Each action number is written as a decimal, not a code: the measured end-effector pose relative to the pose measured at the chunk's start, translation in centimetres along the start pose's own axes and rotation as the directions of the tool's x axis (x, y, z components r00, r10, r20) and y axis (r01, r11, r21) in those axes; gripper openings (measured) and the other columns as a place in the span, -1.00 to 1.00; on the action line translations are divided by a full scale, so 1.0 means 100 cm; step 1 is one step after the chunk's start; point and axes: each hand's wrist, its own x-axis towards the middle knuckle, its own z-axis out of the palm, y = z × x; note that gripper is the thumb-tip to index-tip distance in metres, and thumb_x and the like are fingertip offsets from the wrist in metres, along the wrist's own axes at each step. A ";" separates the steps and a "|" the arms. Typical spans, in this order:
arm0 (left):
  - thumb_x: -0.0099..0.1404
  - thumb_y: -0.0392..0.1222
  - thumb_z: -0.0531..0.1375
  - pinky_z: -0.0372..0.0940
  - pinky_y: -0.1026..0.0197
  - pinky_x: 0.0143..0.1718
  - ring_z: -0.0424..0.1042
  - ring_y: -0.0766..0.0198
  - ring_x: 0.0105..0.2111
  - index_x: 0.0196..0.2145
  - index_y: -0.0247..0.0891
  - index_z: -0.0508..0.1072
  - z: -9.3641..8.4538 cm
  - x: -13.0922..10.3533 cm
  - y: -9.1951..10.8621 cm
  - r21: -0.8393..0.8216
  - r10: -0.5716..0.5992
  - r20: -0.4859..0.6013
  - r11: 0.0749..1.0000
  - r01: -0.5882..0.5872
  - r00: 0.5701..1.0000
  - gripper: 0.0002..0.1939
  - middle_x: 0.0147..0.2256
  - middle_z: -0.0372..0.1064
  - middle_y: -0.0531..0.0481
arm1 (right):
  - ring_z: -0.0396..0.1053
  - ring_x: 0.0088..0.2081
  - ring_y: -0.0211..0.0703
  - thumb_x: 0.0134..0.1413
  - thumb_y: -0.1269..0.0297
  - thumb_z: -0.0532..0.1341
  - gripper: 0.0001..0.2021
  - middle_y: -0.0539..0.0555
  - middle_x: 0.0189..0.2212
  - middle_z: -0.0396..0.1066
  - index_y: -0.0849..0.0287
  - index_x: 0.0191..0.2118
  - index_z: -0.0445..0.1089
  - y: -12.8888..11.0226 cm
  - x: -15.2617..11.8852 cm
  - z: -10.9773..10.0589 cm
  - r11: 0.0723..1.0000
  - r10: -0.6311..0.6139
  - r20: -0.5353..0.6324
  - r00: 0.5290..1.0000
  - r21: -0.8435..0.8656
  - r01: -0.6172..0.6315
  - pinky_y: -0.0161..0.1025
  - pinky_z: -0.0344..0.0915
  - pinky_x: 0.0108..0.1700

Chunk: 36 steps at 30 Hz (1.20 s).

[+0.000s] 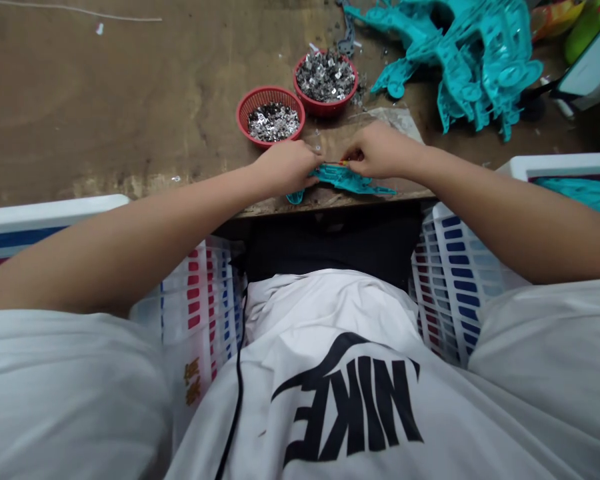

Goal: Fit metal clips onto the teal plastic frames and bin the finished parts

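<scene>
A teal moulded plastic part [347,180] lies at the table's front edge, in front of my body. My left hand [287,165] is closed on its left end, the thumb and fingers pinching it. Over the part's middle, my right hand [377,150] is closed in a pinch. Small red and yellow spots show at its fingertips, but what it grips there is too small to make out. Just beyond my left hand stands a red plastic basket [241,120] of small shiny metal pieces. A second red basket [325,107] of similar pieces sits behind it.
Teal plastic parts [460,60] are heaped at the back right. A clear plastic bag [397,120] lies behind my right hand. White crates [55,210] flank me, the right crate [565,162] holding teal pieces. A white string [80,10] crosses the wooden table's [130,100] far left.
</scene>
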 end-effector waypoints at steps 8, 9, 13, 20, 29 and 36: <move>0.66 -0.08 0.35 0.64 -0.19 0.39 0.75 -0.33 0.29 0.33 -0.21 0.81 -0.005 -0.002 0.002 -0.020 -0.018 -0.069 1.000 0.017 0.997 -0.58 0.23 0.79 -0.32 | 0.74 0.07 0.53 0.46 -0.12 0.53 -0.65 0.22 -0.19 0.81 -0.10 0.15 0.92 -0.003 -0.006 -0.007 0.996 0.014 -0.019 1.000 0.090 -0.012 0.24 0.64 0.16; 0.66 -0.06 0.36 0.64 -0.19 0.41 0.75 -0.33 0.30 0.35 -0.18 0.81 -0.002 -0.001 -0.001 -0.050 -0.036 -0.088 0.998 0.032 0.996 -0.57 0.22 0.80 -0.30 | 0.74 0.09 0.54 0.47 -0.12 0.53 -0.65 0.23 -0.18 0.81 -0.08 0.13 0.91 -0.005 -0.006 -0.009 0.996 0.017 -0.015 1.000 0.093 -0.016 0.26 0.63 0.19; 0.68 -0.02 0.39 0.65 -0.14 0.42 0.78 -0.24 0.29 0.50 -0.12 0.75 0.009 0.004 -0.012 -0.244 -0.141 -0.179 0.965 0.095 0.974 -0.46 0.21 0.83 -0.25 | 0.72 0.11 0.54 0.52 -0.06 0.50 -0.69 0.28 -0.05 0.84 -0.02 0.11 0.90 -0.016 -0.010 -0.017 0.997 0.067 0.011 0.998 0.033 -0.067 0.33 0.58 0.32; 0.73 -0.06 0.30 0.79 -0.15 0.18 0.83 -0.10 0.10 0.53 -0.25 0.73 0.012 0.014 -0.009 -0.454 -0.202 -0.143 0.883 0.117 0.969 -0.44 0.03 0.84 -0.31 | 0.73 0.17 0.57 0.56 0.00 0.46 -0.71 0.26 0.06 0.84 -0.04 0.16 0.86 -0.028 -0.013 -0.025 0.997 0.075 -0.014 0.997 0.007 -0.075 0.31 0.60 0.29; 0.70 0.24 0.41 0.74 -0.40 0.35 0.79 -0.21 0.26 0.71 -0.15 0.50 -0.014 0.014 0.027 -0.658 -0.319 -0.087 0.730 0.186 0.944 -0.19 0.03 0.85 -0.15 | 0.69 0.30 0.52 0.65 -0.22 0.40 -0.41 0.09 0.35 0.79 -0.28 0.61 0.66 -0.051 -0.010 -0.025 0.994 0.103 -0.072 0.992 0.049 -0.100 0.26 0.64 0.27; 0.74 0.42 0.37 0.66 -0.42 0.45 0.77 -0.17 0.30 0.66 -0.08 0.51 -0.019 0.007 0.019 -0.587 -0.286 -0.062 0.785 0.197 0.956 -0.20 -0.03 0.85 -0.07 | 0.63 0.42 0.53 0.57 -0.27 0.43 -0.44 0.13 0.36 0.80 -0.31 0.50 0.78 -0.057 -0.011 -0.022 0.992 0.112 -0.022 0.993 0.054 -0.110 0.22 0.64 0.29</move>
